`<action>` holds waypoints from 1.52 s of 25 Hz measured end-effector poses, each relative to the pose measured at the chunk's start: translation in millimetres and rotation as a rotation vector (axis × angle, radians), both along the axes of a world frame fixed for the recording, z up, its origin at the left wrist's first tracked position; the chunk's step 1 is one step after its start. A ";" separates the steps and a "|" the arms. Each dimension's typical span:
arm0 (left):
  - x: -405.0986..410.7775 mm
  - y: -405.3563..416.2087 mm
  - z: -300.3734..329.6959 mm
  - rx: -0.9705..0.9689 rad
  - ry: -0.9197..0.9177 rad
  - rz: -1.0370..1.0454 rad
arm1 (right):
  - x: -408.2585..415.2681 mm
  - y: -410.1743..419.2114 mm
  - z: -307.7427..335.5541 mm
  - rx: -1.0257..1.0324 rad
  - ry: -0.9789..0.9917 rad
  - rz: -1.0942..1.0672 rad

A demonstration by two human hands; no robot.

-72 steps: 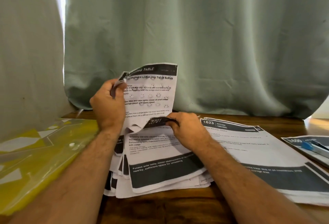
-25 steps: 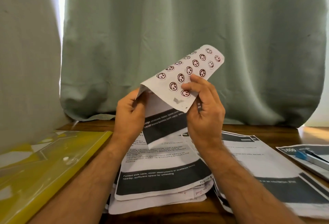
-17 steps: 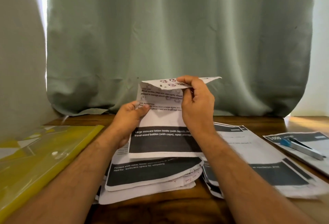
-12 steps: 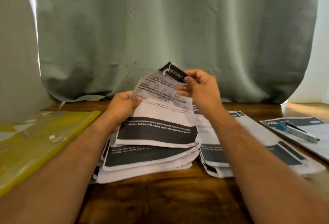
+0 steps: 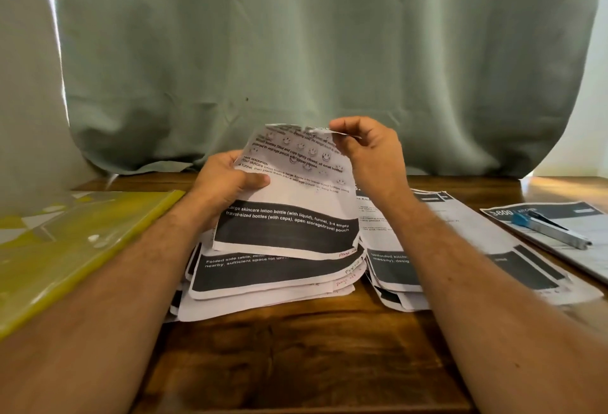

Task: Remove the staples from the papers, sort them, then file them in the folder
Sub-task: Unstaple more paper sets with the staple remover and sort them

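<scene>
Nearest us, bare wooden tabletop (image 5: 296,357), with both forearms reaching forward over it. Beyond that, the middle stack of papers (image 5: 263,278) lies flat, dark-banded sheets fanned at the near edge, red handwriting at their right corners. To its right, just beside it, a second stack (image 5: 467,239), partly under the right forearm. At left, the yellow translucent folder (image 5: 75,245) lies flat, well apart from the hands. At far right, a further sheet (image 5: 579,232) carries a blue-tipped tool (image 5: 549,227); we cannot tell what kind.

Above the middle stack we hold one printed sheet (image 5: 289,203), tilted up, its near edge resting on the stack. Left hand (image 5: 227,180) grips the sheet's left edge, thumb across its face. Right hand (image 5: 368,150) pinches the sheet's top right corner, fingers curled; the top edge curls over there. No staple resolvable.

Farthest back, a green curtain (image 5: 312,51) hangs to the tabletop's rear edge.
</scene>
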State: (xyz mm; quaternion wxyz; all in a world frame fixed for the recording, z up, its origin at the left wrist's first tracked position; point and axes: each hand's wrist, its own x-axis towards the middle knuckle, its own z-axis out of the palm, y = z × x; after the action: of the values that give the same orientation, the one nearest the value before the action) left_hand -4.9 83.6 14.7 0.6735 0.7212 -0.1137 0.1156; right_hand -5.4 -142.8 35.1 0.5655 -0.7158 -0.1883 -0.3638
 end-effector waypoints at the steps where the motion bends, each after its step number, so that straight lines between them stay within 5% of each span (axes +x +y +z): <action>1: 1.2 1.5 0.7 -0.012 -0.019 0.015 | -0.1 0.0 0.1 -0.002 -0.031 -0.027; 10: -0.4 -2.4 -9.0 0.073 0.136 -0.226 | -16.1 8.0 3.2 -0.176 -0.326 -0.312; 16: -10.8 -5.0 -13.4 0.383 0.269 -0.280 | -15.2 5.2 -3.7 -0.468 0.042 -0.450; 21: -0.8 -9.1 -19.3 0.376 0.298 -0.148 | -22.1 -5.5 1.2 -0.491 0.177 -0.400; 29: 12.7 -40.6 8.0 1.155 0.074 -0.005 | -23.2 -84.1 69.5 -0.830 0.397 -0.388; 38: 19.3 -144.7 -15.0 1.064 0.094 0.077 | -3.6 -153.3 37.8 -1.029 0.599 -0.441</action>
State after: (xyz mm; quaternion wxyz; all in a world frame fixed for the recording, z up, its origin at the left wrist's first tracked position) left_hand 14.3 -61.1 -0.4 0.2143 0.9710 -0.0999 0.0343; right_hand -9.0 -296.1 72.9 0.0890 -0.9888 -0.0207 -0.1183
